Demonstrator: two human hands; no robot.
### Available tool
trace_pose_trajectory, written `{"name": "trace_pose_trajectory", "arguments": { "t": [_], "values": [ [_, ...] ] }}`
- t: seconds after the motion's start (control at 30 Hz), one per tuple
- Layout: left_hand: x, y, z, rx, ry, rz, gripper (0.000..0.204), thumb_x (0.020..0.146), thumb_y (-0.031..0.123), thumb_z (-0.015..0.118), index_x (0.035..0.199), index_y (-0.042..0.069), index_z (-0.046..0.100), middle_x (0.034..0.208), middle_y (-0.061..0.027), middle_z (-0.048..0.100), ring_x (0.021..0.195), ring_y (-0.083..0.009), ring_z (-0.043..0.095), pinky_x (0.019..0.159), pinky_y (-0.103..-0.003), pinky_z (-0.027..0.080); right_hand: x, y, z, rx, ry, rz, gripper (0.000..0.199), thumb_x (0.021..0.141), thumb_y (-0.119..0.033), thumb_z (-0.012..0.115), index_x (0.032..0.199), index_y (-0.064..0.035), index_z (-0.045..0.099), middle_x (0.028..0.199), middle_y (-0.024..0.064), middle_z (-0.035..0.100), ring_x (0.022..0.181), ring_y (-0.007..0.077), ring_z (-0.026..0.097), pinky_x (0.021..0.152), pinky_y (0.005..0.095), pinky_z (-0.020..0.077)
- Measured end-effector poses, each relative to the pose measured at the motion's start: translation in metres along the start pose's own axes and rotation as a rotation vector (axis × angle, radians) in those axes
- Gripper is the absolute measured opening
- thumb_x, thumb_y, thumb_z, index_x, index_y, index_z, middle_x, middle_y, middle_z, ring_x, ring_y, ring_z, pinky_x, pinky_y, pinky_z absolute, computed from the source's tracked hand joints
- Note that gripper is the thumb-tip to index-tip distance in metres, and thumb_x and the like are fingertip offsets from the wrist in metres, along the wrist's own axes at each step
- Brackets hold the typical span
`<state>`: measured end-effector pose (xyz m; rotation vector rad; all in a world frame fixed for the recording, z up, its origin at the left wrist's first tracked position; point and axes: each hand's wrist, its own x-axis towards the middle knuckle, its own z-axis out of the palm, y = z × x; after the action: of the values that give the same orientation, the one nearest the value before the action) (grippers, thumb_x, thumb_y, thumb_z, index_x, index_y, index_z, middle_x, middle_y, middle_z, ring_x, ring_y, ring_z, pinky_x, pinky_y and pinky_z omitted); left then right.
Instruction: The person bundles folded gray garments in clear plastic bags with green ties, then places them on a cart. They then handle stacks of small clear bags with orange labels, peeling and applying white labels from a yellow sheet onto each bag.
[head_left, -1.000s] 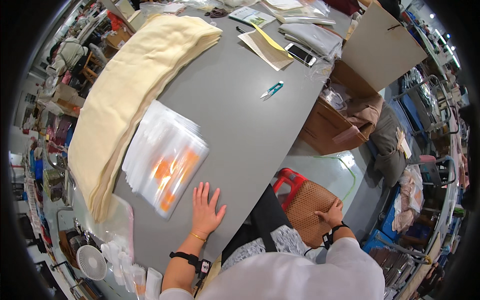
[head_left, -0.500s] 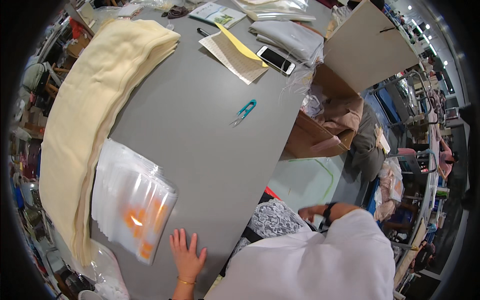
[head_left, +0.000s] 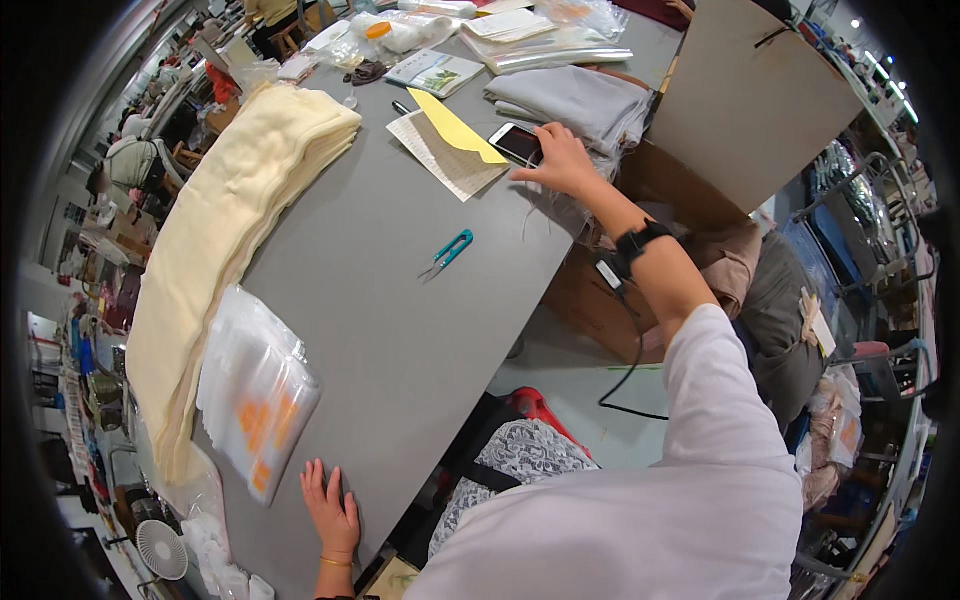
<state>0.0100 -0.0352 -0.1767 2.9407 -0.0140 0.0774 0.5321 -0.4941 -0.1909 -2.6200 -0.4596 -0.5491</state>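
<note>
Head view, looking down: nearest the body, the left hand (head_left: 332,508) lies flat and open on the grey table (head_left: 400,330), fingers spread, gripping nothing, its fingertips just short of the stack of clear plastic bags (head_left: 255,390) with orange print. Beside that stack runs a long pile of folded cream fabric (head_left: 225,240), seemingly untouched. Out in the middle sits a small pair of teal thread snips (head_left: 450,250), lying free, well apart from both hands. Farther on, the right hand (head_left: 562,160) stretches across the table's edge, palm down and fingers loosely extended, resting at a smartphone (head_left: 518,143) that lies beside a printed sheet with a yellow slip (head_left: 455,128); whether it has actually grasped the phone cannot be told. Beyond lie folded grey cloth (head_left: 580,100) and a brown cardboard box (head_left: 750,100). By the look of it, bagging work is barely under way.
</note>
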Motion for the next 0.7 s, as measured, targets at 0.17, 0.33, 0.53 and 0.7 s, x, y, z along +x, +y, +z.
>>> {"name": "trace_pose_trajectory", "arguments": {
  "t": [0.17, 0.33, 0.53, 0.7],
  "values": [
    [-0.001, -0.006, 0.000, -0.017, -0.012, 0.005, 0.051, 0.092, 0.017, 0.055, 0.142, 0.009, 0.052, 0.159, -0.0218, 0.038, 0.149, -0.0467, 0.031, 0.123, -0.063, 0.020, 0.031, 0.023, 0.032, -0.011, -0.234, 0.204, 0.095, 0.061, -0.063, 0.086, 0.135, -0.0090, 0.062, 0.132, 0.0165, 0.057, 0.124, 0.0359, 0.052, 0.104, 0.0455, 0.0445],
    [-0.007, -0.012, 0.003, -0.022, -0.035, -0.026, 0.050, 0.093, 0.020, 0.053, 0.142, 0.009, 0.052, 0.158, -0.0229, 0.039, 0.148, -0.0489, 0.031, 0.121, -0.066, 0.021, 0.036, 0.025, 0.020, 0.109, -0.265, 0.196, 0.095, 0.057, -0.059, 0.088, 0.137, -0.0133, 0.062, 0.130, 0.0165, 0.058, 0.123, 0.0381, 0.054, 0.105, 0.0455, 0.0465],
    [-0.007, -0.014, 0.001, -0.038, -0.044, -0.023, 0.050, 0.094, 0.021, 0.053, 0.142, 0.009, 0.051, 0.158, -0.0233, 0.039, 0.147, -0.0490, 0.032, 0.121, -0.066, 0.021, 0.033, 0.027, 0.025, 0.083, -0.250, 0.163, 0.100, 0.059, -0.064, 0.088, 0.137, -0.0089, 0.060, 0.131, 0.0174, 0.057, 0.125, 0.0396, 0.051, 0.108, 0.0478, 0.0436],
    [-0.006, -0.013, -0.001, 0.001, -0.046, 0.007, 0.047, 0.097, 0.023, 0.051, 0.141, 0.006, 0.052, 0.159, -0.0238, 0.037, 0.149, -0.0487, 0.030, 0.122, -0.063, 0.020, -0.001, 0.027, -0.003, 0.064, -0.115, 0.091, 0.103, 0.065, -0.067, 0.085, 0.141, -0.0025, 0.056, 0.140, 0.0198, 0.053, 0.131, 0.0377, 0.048, 0.112, 0.0473, 0.0375]
  ]
}}
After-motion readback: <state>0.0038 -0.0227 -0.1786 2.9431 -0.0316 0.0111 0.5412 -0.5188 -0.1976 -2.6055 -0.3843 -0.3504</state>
